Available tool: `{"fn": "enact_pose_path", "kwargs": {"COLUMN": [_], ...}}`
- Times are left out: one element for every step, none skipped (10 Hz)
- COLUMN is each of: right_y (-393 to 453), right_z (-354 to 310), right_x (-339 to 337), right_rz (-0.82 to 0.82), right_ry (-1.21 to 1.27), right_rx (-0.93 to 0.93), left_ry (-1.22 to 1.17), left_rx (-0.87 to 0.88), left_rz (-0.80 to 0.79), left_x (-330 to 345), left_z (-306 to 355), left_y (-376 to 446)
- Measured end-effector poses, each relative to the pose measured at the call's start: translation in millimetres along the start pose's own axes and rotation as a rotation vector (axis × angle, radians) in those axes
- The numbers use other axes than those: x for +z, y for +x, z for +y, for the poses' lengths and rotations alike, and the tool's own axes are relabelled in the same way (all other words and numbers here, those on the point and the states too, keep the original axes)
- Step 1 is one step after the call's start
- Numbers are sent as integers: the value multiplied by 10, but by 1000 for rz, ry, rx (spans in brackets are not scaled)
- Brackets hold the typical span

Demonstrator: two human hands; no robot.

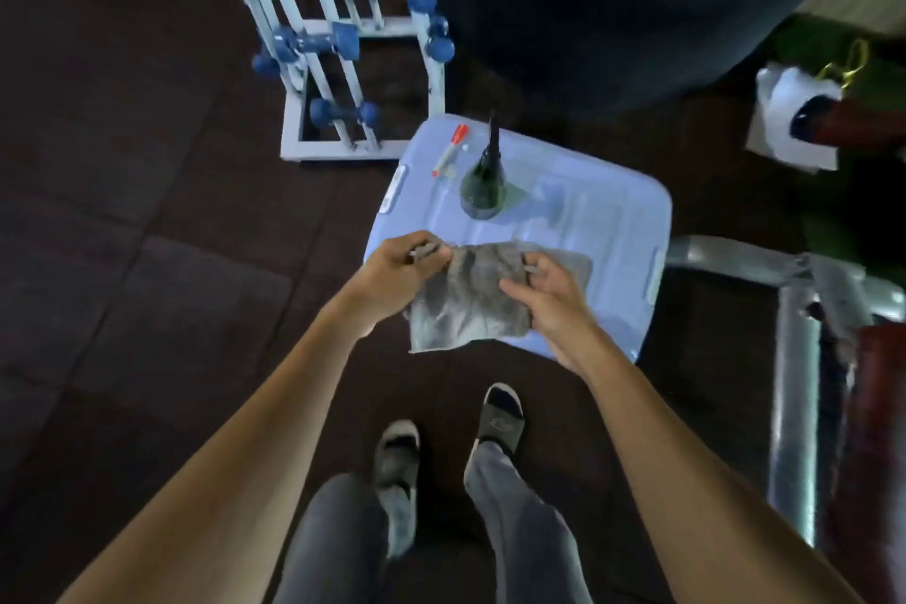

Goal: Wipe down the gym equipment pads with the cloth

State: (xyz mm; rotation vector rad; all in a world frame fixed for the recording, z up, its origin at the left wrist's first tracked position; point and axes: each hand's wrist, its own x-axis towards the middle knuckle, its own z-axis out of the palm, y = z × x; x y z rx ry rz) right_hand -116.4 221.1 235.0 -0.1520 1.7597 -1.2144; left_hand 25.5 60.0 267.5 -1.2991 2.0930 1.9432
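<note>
Over the blue lid's [608,231] near edge I see the grey cloth [465,304] stretched between my hands, left hand [399,272] pinching its left corner, right hand [549,297] gripping its right side, dark bottle [483,189] and red pen [450,151] behind, dumbbell rack [343,39] beyond.

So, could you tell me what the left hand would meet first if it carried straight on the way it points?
Probably the dark bottle on the blue lid, past the cloth the left hand holds; depth is unclear.
</note>
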Motion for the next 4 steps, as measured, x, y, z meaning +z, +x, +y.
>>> {"fn": "enact_pose_path", "kwargs": {"right_y": [921, 1757, 2126, 2105], "right_z": [430, 877, 1134, 1222], "right_x": [240, 499, 661, 719], "right_rz": [122, 251, 451, 629], "right_ry": [-104, -244, -321, -421], "right_rx": [11, 32, -11, -71], "left_ry": [38, 141, 269, 285], "left_rx": [-67, -110, -74, 51], "left_rz": [185, 184, 181, 239], "left_x": [-10, 7, 10, -7], "left_z": [-706, -1272, -1584, -1605], "left_y": [939, 1884, 2356, 2367]}}
